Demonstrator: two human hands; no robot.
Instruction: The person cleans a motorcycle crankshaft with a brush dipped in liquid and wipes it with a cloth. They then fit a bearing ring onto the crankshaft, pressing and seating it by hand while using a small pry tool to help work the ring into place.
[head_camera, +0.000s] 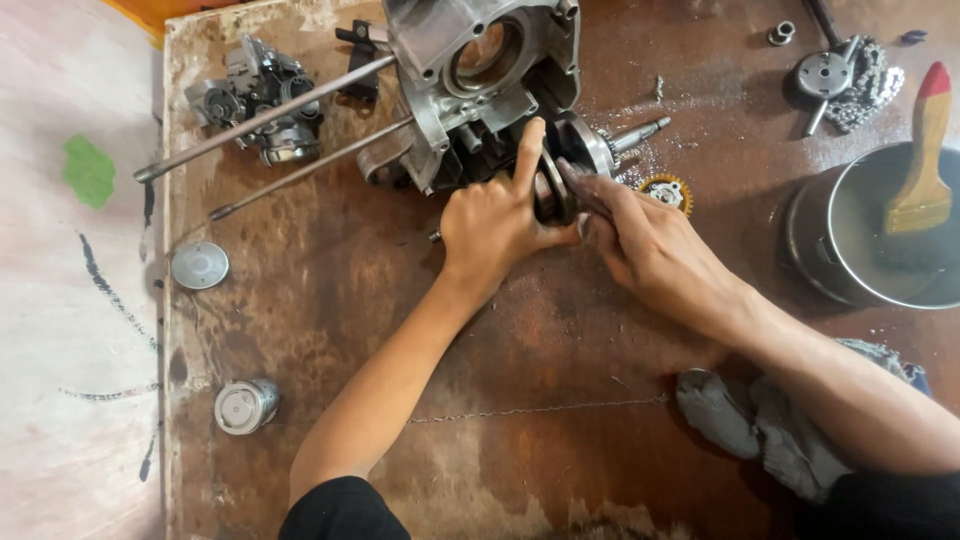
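Note:
A grey metal engine case (470, 70) with two long studs (265, 115) lies at the back of the brown workbench (330, 290). Beside it sits a crankshaft (580, 150) with round dark flywheels and a threaded end pointing right. My left hand (495, 220) grips the crankshaft's near flywheel, index finger stretched up along it. My right hand (640, 240) presses on the same crankshaft from the right, its greasy fingers laid against the wheel. A small gold-toothed gear (668, 190) lies just behind my right hand.
A carburettor-like part (262, 100) sits far left. A round metal cap (200, 266) and a piston (245, 405) lie on the left. A metal pan (850, 240) with a red-tipped brush (925, 160) stands right, chain and sprocket (850, 75) behind it. Grey rag (760, 425) lies under my right forearm.

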